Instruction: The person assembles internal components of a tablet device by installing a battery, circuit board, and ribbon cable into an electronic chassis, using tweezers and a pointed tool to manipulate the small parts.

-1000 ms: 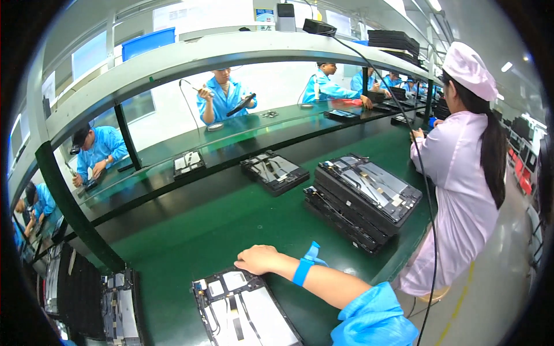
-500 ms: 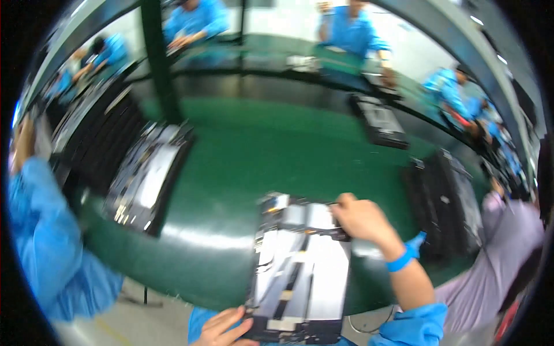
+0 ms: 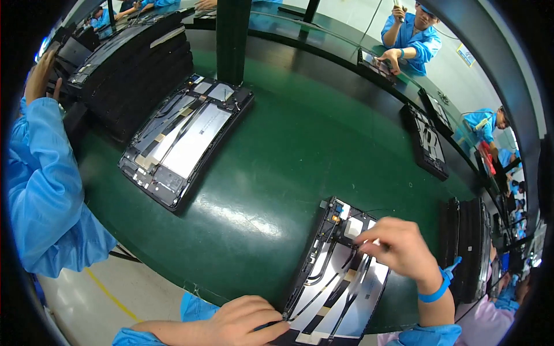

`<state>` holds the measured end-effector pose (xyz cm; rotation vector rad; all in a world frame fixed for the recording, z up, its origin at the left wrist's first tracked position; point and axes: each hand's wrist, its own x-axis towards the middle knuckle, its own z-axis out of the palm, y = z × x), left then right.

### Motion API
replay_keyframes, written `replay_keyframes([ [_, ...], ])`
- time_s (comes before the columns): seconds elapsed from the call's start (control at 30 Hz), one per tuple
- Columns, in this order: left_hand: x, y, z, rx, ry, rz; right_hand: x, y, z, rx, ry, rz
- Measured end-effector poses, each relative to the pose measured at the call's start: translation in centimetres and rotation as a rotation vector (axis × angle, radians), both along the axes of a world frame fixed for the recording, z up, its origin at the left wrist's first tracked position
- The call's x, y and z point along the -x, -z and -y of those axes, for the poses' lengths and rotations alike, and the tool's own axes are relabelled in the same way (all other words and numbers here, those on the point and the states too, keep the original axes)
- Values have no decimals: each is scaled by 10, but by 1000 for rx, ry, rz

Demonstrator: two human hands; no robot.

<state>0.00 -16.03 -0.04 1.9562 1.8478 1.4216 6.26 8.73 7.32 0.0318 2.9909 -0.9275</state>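
Note:
An opened tablet [image 3: 322,297] lies at the bottom right of centre, its silver battery cells, black flat cables and circuit boards exposed. At its lower left edge, my left hand [image 3: 245,320] has its fingers curled on the frame, gripping it. My right hand [image 3: 401,245], with a blue wrist strap [image 3: 437,288], is over the upper right of the tablet. Its thumb and forefinger are pinched close above the cables; whatever is between them is too small to make out. The tablet's lower end runs out of view.
Opened tablets are stacked at the left, a silver-celled one [image 3: 190,141] in front of a tall black stack [image 3: 138,75]. More stand on edge [image 3: 470,242] at the right. Another opened tablet [image 3: 427,141] lies farther back on the green table [image 3: 277,150]. A dark post [image 3: 232,43] rises behind. Co-workers sit around.
The view has swung, so the table's things sit differently in it. My right hand has left the tablet's upper right edge and moved over its inner parts. My left hand still grips the frame.

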Motion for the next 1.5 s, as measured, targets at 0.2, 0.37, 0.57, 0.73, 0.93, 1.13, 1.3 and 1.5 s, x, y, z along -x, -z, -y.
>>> replay_keyframes([
  [0.2,10,-8,-42,47,106,-161,37,22,6,-140,-326,64],
  [0.37,15,-1,-49,101,136,-239,42,26,6,-265,-407,16],
  [0.57,18,3,-49,163,160,-267,43,22,13,-418,-519,-60],
  [0.73,16,5,-51,206,183,-213,58,28,37,-599,-576,-396],
  [0.93,22,-2,-47,309,8,-186,46,9,-23,75,216,10],
  [1.13,54,-10,-91,393,-84,460,30,43,-31,26,15,-32],
  [1.3,69,2,-104,752,-110,892,38,50,-36,49,-3,56],
  [1.5,70,4,-101,796,-12,1073,30,46,-23,-172,21,52],
])
